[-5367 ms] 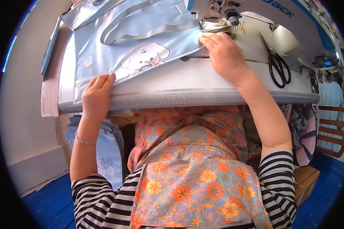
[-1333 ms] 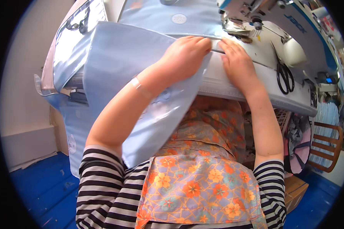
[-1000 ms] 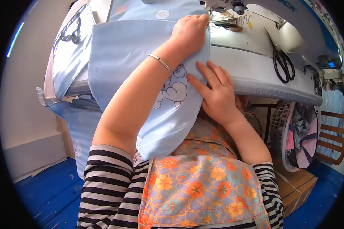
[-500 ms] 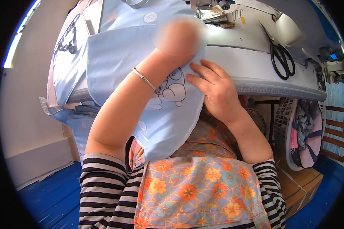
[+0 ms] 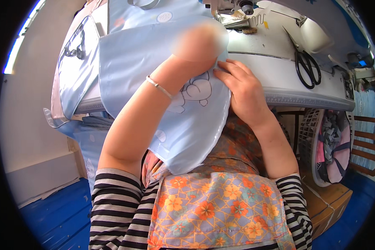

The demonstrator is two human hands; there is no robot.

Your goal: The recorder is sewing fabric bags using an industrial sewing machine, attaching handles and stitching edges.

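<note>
A light blue fabric piece (image 5: 196, 125) with a line-drawn animal print lies over the table edge and hangs down onto my apron. My left hand (image 5: 199, 41) is on its upper part, by the sewing machine; a blur covers its fingers, so its grip is hidden. Close beside it, my right hand (image 5: 245, 89) holds the fabric's right-hand edge, fingertips bent over on top and the thumb out of sight. At the top, the sewing machine's head (image 5: 246, 6) stands just beyond my hands.
Black-handled scissors (image 5: 307, 68) lie on the white table (image 5: 271, 68) to the right. Small metal parts (image 5: 241, 23) sit beside the machine. A white plastic basket (image 5: 310, 133) of cloth scraps stands below right, near a cardboard box (image 5: 331, 200). A clear-looking sheet (image 5: 77, 54) lies at the left.
Both hands and the blue fabric have shifted slightly to the right. The fingers of my right hand have drawn closer together at the fabric's edge.
</note>
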